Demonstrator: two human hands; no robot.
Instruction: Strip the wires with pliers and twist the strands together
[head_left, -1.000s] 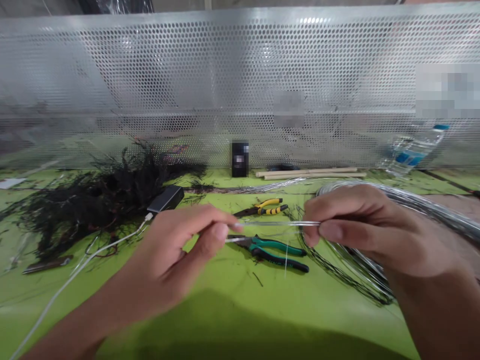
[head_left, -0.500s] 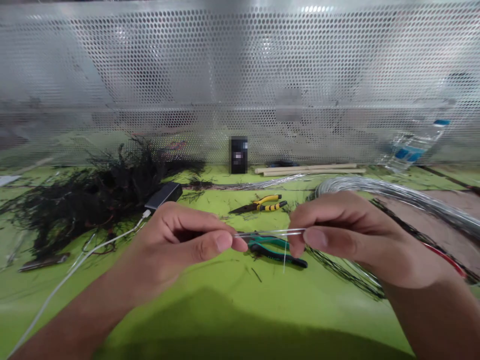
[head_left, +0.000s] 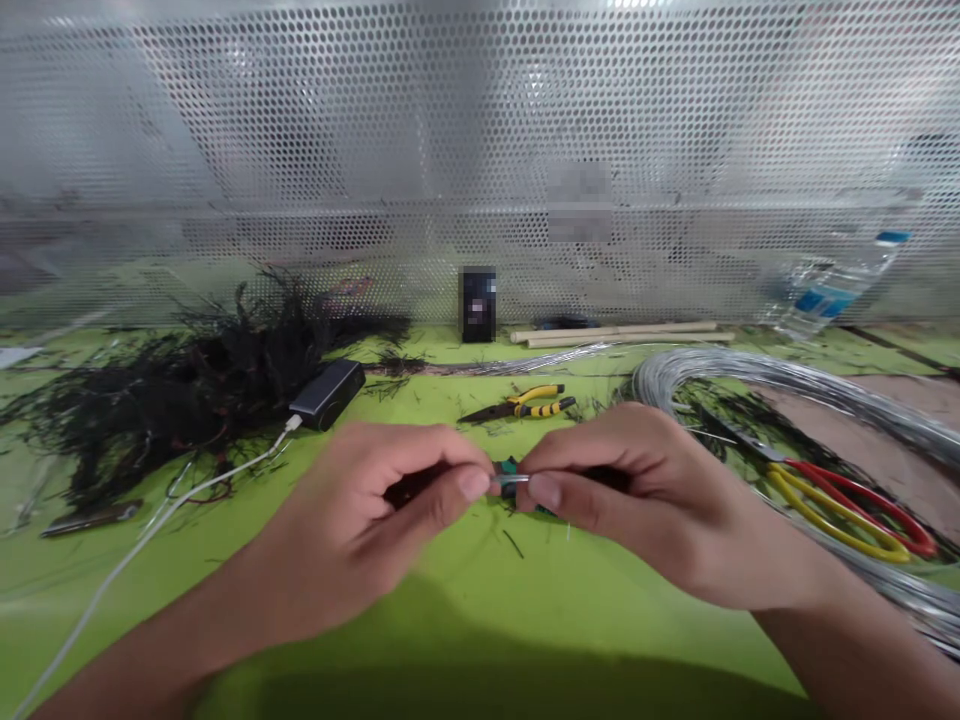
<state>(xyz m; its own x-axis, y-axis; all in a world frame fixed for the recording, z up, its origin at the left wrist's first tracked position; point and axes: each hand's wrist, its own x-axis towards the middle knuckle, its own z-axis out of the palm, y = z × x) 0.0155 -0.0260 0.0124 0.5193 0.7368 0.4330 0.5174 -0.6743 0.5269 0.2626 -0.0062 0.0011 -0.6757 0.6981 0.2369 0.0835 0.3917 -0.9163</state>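
My left hand (head_left: 390, 515) and my right hand (head_left: 637, 500) meet near the middle of the view, only a small gap apart. Thumb and fingers of each pinch a short stretch of silvery wire (head_left: 511, 479) that spans the gap; most of it is hidden in the fingers. Green-handled pliers (head_left: 508, 467) lie on the table behind my fingertips, largely covered. Farther back rest yellow-and-black long-nose pliers (head_left: 525, 403). Right of my right hand are scissors (head_left: 851, 505) with red and yellow handles.
A coil of silvery wire (head_left: 720, 368) curves along the right. Black frayed strands (head_left: 202, 390) heap up at left, beside a dark box (head_left: 328, 392) with a white cable (head_left: 180, 515). At the back stand a perforated metal screen (head_left: 420, 130), wooden sticks (head_left: 622, 335) and a water bottle (head_left: 840, 285).
My right hand has moved left toward my left hand, so the exposed wire between them is shorter. The scissors at the right have come into full view.
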